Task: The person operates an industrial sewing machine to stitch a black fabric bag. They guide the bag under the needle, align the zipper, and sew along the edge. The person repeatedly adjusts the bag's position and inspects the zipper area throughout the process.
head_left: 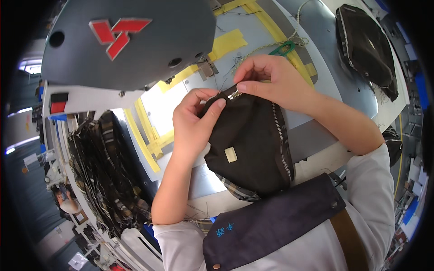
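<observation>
A dark brown fabric bag piece (248, 135) hangs between my hands, with a metal zipper (279, 135) curving down its right side and a small cream label (231, 154) on its front. Checked lining shows at its lower edge. My left hand (196, 117) pinches the top edge between thumb and fingers. Just to the right, my right hand (273, 81) grips the same edge, close to a short stretch of exposed zipper teeth (234, 94). The fingertips behind the cloth are partly hidden.
A large grey sewing machine head (131, 40) with a red emblem stands at the upper left. Green thread snips (282, 49) lie beyond my right hand beside a cord. Another dark zippered piece (366, 49) rests at far right; checked cloth pieces (104, 167) hang at left.
</observation>
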`<action>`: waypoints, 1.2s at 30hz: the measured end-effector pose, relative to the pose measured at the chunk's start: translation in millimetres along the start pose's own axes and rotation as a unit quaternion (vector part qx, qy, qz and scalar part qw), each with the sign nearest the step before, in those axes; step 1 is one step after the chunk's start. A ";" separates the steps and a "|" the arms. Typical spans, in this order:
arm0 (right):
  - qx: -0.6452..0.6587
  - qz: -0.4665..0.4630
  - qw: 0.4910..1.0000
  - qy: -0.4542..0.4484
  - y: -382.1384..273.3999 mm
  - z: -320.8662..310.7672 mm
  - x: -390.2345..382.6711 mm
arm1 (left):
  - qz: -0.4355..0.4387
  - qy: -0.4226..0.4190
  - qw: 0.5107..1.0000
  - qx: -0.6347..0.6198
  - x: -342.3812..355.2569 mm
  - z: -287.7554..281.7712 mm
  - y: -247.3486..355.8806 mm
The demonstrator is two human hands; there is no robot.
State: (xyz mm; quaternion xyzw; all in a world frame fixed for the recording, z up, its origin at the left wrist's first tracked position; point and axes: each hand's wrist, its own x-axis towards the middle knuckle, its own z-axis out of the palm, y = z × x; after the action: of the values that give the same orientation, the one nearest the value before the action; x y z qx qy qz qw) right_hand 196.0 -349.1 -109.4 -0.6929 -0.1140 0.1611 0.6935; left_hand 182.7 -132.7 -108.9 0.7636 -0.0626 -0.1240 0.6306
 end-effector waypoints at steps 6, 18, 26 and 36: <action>-0.053 -0.017 0.998 0.040 -9.8 5.6 0.2 | 0.035 0.045 0.998 0.034 -6.0 0.8 5.3; -0.137 -0.053 0.986 -0.083 -55.0 -0.6 14.0 | -0.033 0.008 0.996 -0.078 -28.8 7.6 21.0; -0.141 -0.051 0.983 -0.105 -57.9 1.0 14.3 | -0.050 -0.010 0.994 -0.100 -33.9 8.8 27.4; -0.139 -0.038 0.982 -0.123 -55.6 -1.9 13.1 | -0.064 -0.036 0.987 -0.140 -36.1 10.2 23.7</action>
State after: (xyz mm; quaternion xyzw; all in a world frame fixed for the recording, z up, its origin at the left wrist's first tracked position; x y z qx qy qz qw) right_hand 212.5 -345.2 -54.8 -0.7527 -0.2462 0.2008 0.5766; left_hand 146.7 -138.0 -83.5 0.6650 -0.0187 -0.1991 0.7196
